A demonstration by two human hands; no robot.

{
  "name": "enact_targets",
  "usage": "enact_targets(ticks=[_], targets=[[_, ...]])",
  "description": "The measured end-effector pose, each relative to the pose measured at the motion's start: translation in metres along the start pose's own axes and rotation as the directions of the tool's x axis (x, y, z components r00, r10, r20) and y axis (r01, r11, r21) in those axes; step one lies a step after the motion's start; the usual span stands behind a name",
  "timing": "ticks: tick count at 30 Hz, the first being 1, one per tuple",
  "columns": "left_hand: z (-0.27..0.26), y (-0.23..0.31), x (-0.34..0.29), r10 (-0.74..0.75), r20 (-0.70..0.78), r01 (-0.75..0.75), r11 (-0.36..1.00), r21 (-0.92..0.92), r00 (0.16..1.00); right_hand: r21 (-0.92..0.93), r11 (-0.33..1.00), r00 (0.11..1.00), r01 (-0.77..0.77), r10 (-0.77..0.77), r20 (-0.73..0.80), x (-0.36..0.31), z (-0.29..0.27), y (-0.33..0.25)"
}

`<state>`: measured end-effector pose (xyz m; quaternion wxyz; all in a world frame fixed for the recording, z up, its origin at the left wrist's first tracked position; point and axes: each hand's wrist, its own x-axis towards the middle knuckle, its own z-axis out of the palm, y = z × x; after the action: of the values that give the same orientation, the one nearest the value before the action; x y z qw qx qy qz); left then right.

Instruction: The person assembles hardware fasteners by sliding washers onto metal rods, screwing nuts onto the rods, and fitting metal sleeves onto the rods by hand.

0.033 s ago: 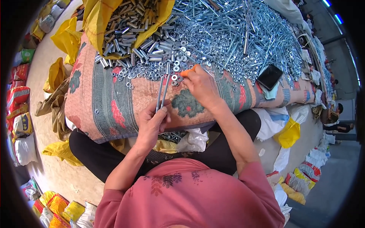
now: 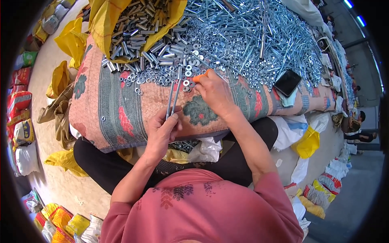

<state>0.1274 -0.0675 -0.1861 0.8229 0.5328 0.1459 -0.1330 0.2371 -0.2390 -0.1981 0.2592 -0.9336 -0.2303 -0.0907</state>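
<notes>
Metal rods [image 2: 176,95], mid-frame: left hand [image 2: 163,126], fingers clamped on both. Right hand [image 2: 214,91], upper centre, near washers [image 2: 188,73]: fingers' grip unclear.

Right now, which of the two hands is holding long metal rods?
The left hand: two long metal rods stick out past its thumb. The right hand instead shows an orange piece at its fingertips.

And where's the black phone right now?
Head view, right side: the phone lies on a pale cloth, beside the bolts, right of the right hand.
</notes>
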Motion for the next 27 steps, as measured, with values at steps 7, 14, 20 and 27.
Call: enact_targets(ticks=[7, 14, 20, 27], targets=[[-0.009, -0.004, 0.004, 0.025, 0.033, -0.027, 0.997, 0.072, 0.999, 0.01, 1.0, 1.0, 0.017, -0.017, 0.002, 0.0, -0.002, 0.002], [-0.004, -0.009, 0.004, 0.118, 0.003, -0.116, 0.976, 0.184, 0.993, 0.632, 0.748, 0.979, -0.203, 0.179, 0.102, -0.007, -0.022, -0.003], [-0.005, -0.019, 0.01, 0.278, 0.054, -0.273, 0.854, 0.442, 0.959, 0.819, 0.442, 0.929, -0.366, 0.221, 0.296, -0.018, -0.019, -0.008], [-0.014, -0.017, 0.012, 0.366, 0.137, -0.375, 0.727, 0.575, 0.921, 0.867, 0.169, 0.877, -0.468, 0.209, 0.433, -0.022, -0.019, -0.003]])
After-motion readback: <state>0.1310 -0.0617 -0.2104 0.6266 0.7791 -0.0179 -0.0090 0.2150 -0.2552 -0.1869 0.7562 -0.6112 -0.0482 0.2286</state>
